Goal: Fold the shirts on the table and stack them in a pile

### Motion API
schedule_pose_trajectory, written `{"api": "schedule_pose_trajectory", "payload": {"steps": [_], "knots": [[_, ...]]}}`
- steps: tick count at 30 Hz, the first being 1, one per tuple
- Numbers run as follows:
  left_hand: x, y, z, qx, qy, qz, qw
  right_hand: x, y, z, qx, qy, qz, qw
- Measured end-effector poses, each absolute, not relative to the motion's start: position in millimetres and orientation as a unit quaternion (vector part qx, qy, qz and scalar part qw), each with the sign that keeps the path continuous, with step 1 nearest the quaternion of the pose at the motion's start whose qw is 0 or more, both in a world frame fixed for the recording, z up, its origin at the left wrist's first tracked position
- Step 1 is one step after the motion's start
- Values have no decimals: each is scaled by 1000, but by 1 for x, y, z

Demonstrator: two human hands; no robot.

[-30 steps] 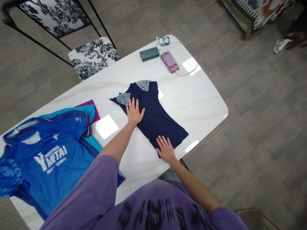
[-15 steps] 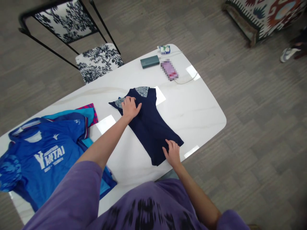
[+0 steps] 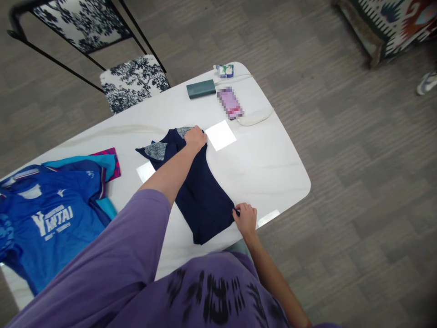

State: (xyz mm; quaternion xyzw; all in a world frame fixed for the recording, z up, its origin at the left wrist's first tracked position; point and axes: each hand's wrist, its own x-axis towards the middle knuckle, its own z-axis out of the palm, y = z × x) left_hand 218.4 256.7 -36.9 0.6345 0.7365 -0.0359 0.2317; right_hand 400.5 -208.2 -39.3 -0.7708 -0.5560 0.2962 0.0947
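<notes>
A small navy shirt (image 3: 201, 191) with grey patterned patches near its top lies spread on the white table (image 3: 266, 168). My left hand (image 3: 195, 138) is closed on the shirt's far right corner, by one patterned patch. At the near right corner of its hem, my right hand (image 3: 246, 217) pinches the fabric between thumb and fingers. The cloth lies mostly flat, with slight folds near the top.
Blue shirts (image 3: 58, 205) lie layered on the left of the table. Toward the far end are a purple phone (image 3: 230, 102) with a cable, a dark green power bank (image 3: 201, 89) and a small packet (image 3: 224, 71). A patterned chair (image 3: 134, 82) stands beyond the table.
My left hand has moved from the upper left of the navy shirt to its upper right corner and closed there. My right hand has gone from resting on the hem to pinching its corner.
</notes>
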Motion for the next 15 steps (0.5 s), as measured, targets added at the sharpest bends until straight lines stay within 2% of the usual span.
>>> {"api": "schedule_pose_trajectory", "payload": {"steps": [4,7,12,15], "knots": [[198,264,-38,618,731,14,289,398,-207,-38,-751,-560,335,101],[167,262,-27,572,735,119,345,394,-211,-24,-724,-580,357,108],[87,235,-14,404,747,299,434,368,-225,10,-646,-658,372,107],[27,207,-19,369,750,344,427,336,-236,15,-600,-702,373,87]]}}
